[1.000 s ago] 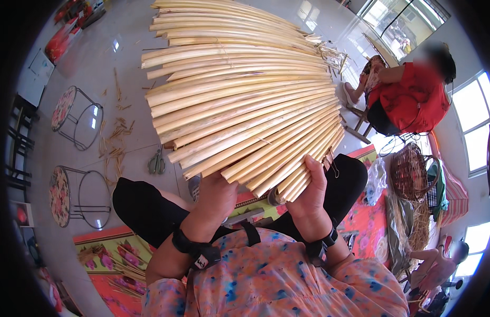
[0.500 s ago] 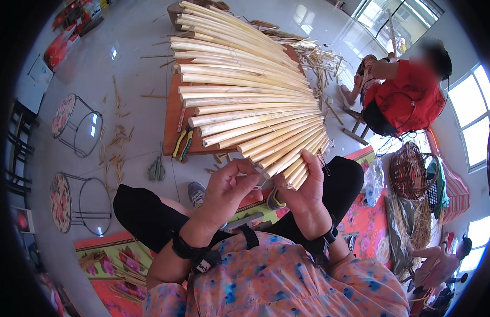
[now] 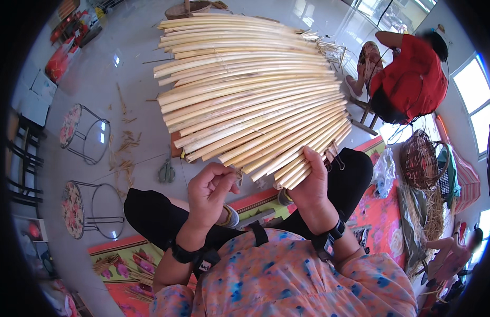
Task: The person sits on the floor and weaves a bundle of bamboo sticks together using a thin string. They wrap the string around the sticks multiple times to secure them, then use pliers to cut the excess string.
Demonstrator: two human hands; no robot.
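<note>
A fan-shaped mat of pale straw-coloured stalks [image 3: 245,100] spreads out before me, its stalks side by side with staggered left ends. My right hand [image 3: 310,185] grips its near edge, with the thumb on top of the stalks and the fingers underneath. Just left of the nearest stalk ends, my left hand [image 3: 210,189] is closed in a pinch. Something thin and light shows at its fingertips, too small to name. A metal clip [image 3: 333,153] sits on the mat's near right edge. Beneath the mat, the orange-brown table [image 3: 176,146] is mostly hidden.
Green-handled scissors [image 3: 166,171] lie on the floor among stalk scraps [image 3: 127,141]. Two round stools [image 3: 71,127] stand at the left. At the right are a wicker basket [image 3: 418,161], a plastic bag [image 3: 383,174] and a seated person in red [image 3: 411,79]. Another person [image 3: 453,251] sits lower right.
The mat has come up and shifted, now covering most of the table and the pliers on it. My left hand has moved slightly left and down. The person in red has raised an arm.
</note>
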